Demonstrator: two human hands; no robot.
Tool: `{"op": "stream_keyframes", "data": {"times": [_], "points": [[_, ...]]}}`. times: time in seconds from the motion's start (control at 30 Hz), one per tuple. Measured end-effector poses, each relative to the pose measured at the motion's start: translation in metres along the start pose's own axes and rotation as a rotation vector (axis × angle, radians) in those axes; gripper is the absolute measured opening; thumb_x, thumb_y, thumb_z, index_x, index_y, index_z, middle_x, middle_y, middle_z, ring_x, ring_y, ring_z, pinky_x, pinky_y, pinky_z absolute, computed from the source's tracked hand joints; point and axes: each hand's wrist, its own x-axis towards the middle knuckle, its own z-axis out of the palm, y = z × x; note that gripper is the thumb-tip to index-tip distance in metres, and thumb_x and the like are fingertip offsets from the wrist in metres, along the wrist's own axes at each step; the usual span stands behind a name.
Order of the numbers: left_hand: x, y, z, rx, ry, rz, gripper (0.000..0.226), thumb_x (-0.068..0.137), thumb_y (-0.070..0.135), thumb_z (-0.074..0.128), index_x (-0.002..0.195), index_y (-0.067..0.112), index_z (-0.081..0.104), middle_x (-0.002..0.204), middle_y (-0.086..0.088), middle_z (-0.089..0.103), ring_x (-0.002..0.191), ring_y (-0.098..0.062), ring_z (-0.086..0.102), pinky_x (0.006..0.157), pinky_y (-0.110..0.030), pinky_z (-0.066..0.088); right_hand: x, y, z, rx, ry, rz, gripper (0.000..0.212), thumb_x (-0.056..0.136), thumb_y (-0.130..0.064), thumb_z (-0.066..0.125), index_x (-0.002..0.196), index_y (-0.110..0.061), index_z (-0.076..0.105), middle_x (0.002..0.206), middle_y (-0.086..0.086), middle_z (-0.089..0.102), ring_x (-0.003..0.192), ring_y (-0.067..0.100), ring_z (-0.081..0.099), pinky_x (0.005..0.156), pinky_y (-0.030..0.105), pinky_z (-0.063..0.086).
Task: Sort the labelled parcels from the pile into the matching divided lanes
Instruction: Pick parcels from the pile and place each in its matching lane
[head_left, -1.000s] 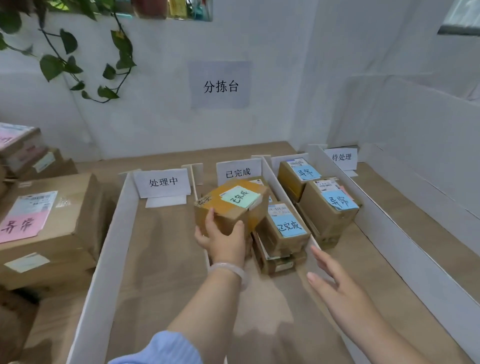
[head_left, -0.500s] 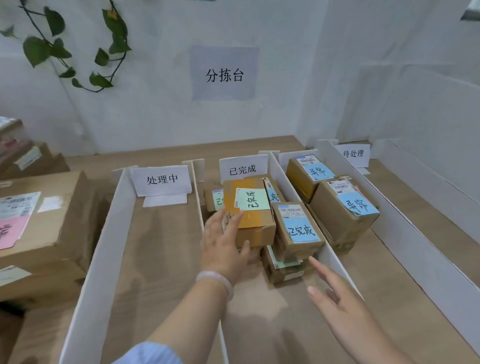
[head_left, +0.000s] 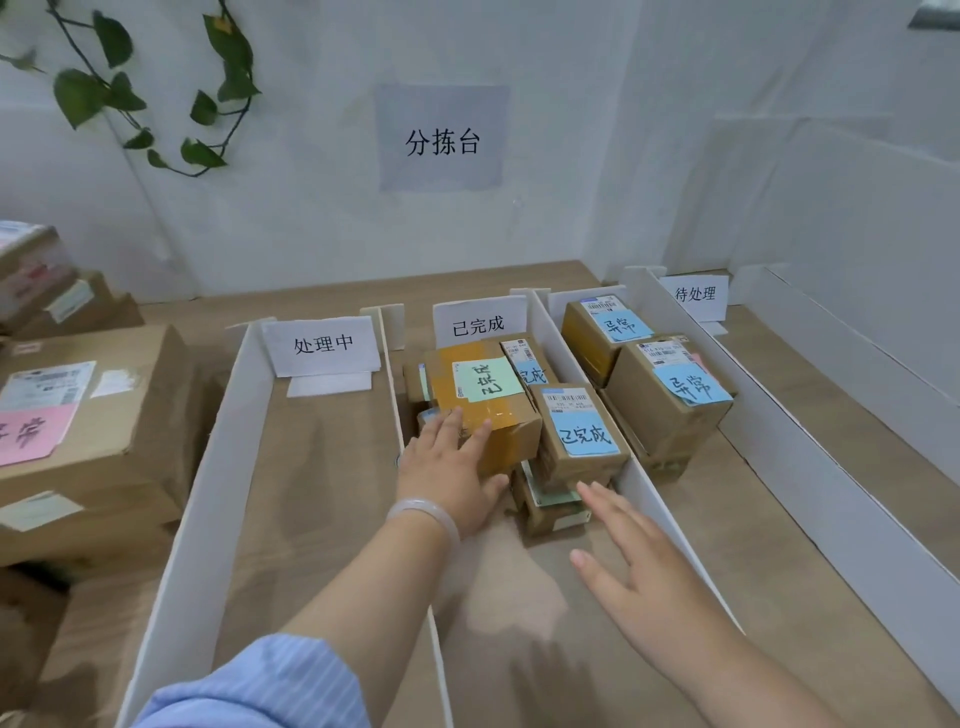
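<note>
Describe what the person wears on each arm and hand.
The left hand has a pale, milky bangle at its wrist, and a light blue, finely striped sleeve covers that arm higher up. The right hand and forearm are bare: no sleeve or bracelet shows.

One head-worn wide-angle view, facing forward and down, close above the divided lanes (head_left: 202, 493)

Green-labelled parcel (head_left: 483, 400) no longer held up in the air, now set down on the stack in the middle lane (head_left: 509, 587), left hand (head_left: 447, 473) gone from gripping it to lying flat over its near edge, right hand (head_left: 639, 561) reached further forward, fingertips now by the bottom parcel (head_left: 550, 506)
</note>
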Motion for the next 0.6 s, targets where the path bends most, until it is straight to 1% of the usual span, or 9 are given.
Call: {"op": "stream_keyframes", "data": {"times": [0.1,0.17,0.23,0.27,0.4,0.53,0.6], "points": [[-0.044,-0.002,-0.014,-0.014,0.110,0.036,0.070,0.093,0.065,0.038,0.154,0.040,0.015,0.164,0.005,0.009,0.151,-0.021,0.007,0.122,-0.043,0.015,-0.016,-0.008,-0.001,-0.105,-0.027,-0.044,0.063,0.094,-0.052,0.049,0.147,-0.053,0.014,0.157,-0.028,0.006,0.145,-0.005,0.001,0.120,0.027,0.012],[-0.083,-0.005,-0.024,-0.018,0.217,0.059,0.068,0.089,0.065,0.039,0.151,0.039,0.030,0.161,0.003,0.025,0.147,-0.024,0.023,0.119,-0.045,0.025,-0.028,-0.017,-0.002,-0.176,-0.034,-0.079,0.068,0.094,-0.056,0.047,0.149,-0.051,0.007,0.158,-0.026,0.000,0.146,-0.002,-0.006,0.121,0.030,0.008],[-0.123,-0.009,-0.032,-0.016,0.331,0.065,0.066,0.083,0.064,0.041,0.143,0.035,0.047,0.151,-0.002,0.045,0.137,-0.028,0.043,0.109,-0.048,0.038,-0.042,-0.030,-0.002,-0.218,-0.033,-0.138,0.071,0.093,-0.058,0.045,0.150,-0.049,0.003,0.158,-0.025,-0.004,0.146,-0.001,-0.010,0.121,0.030,0.004],[-0.143,-0.012,-0.034,-0.007,0.367,0.059,0.065,0.082,0.063,0.042,0.140,0.034,0.050,0.147,-0.003,0.049,0.134,-0.028,0.048,0.106,-0.049,0.041,-0.051,-0.037,-0.001,-0.228,-0.036,-0.173,0.072,0.093,-0.059,0.044,0.150,-0.048,0.002,0.159,-0.024,-0.005,0.146,0.000,-0.012,0.120,0.031,0.003],[-0.224,-0.026,-0.048,0.041,0.378,-0.051,0.070,0.080,0.068,0.043,0.143,0.037,0.042,0.148,-0.003,0.048,0.135,-0.026,0.047,0.106,-0.049,0.041,-0.091,-0.069,0.015,-0.261,-0.067,-0.296,0.074,0.093,-0.062,0.042,0.150,-0.047,-0.002,0.159,-0.021,-0.009,0.146,0.002,-0.014,0.118,0.030,-0.001],[-0.307,-0.037,-0.062,0.085,0.370,-0.178,0.071,0.075,0.068,0.043,0.138,0.035,0.049,0.143,-0.004,0.053,0.129,-0.028,0.053,0.099,-0.048,0.047,-0.135,-0.100,0.043,-0.254,-0.109,-0.414,0.079,0.092,-0.062,0.045,0.151,-0.044,-0.004,0.161,-0.016,-0.009,0.147,0.005,-0.012,0.118,0.028,-0.004],[-0.341,-0.044,-0.065,0.071,0.362,-0.223,0.071,0.075,0.067,0.044,0.137,0.034,0.050,0.141,-0.006,0.055,0.127,-0.029,0.055,0.097,-0.050,0.050,-0.153,-0.111,0.057,-0.232,-0.117,-0.466,0.079,0.092,-0.062,0.045,0.151,-0.043,-0.004,0.162,-0.014,-0.006,0.148,0.005,-0.010,0.117,0.026,-0.005]]}}
